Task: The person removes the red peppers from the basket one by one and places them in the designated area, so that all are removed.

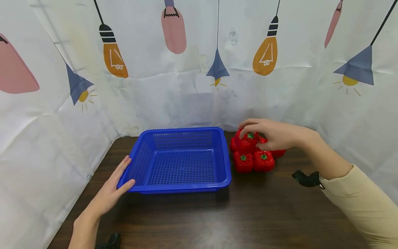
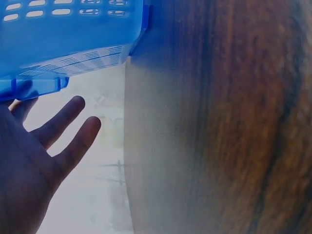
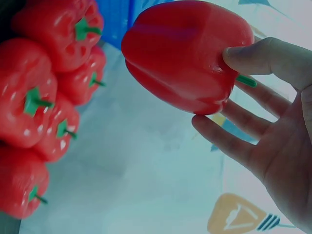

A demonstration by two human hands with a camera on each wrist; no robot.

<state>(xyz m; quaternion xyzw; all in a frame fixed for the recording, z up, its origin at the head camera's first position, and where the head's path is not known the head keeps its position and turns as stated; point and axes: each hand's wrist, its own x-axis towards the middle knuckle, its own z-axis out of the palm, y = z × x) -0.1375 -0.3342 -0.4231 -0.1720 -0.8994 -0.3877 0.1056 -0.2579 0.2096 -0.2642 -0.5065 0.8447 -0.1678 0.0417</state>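
A red bell pepper with a green stem is held between the thumb and fingertips of my right hand, lifted above the other peppers. Several more red bell peppers sit grouped on the table beneath and around that hand; the right wrist view shows their green stems. To their left stands a blue perforated plastic basket with nothing in it. My left hand touches the basket's near left corner, thumb by the rim. In the left wrist view its fingers are straight and spread.
The dark wood tabletop stretches in front of the basket. A white curtain printed with lamps and bulbs hangs behind the table and down its left side, close to the basket and peppers. Black straps are on both wrists.
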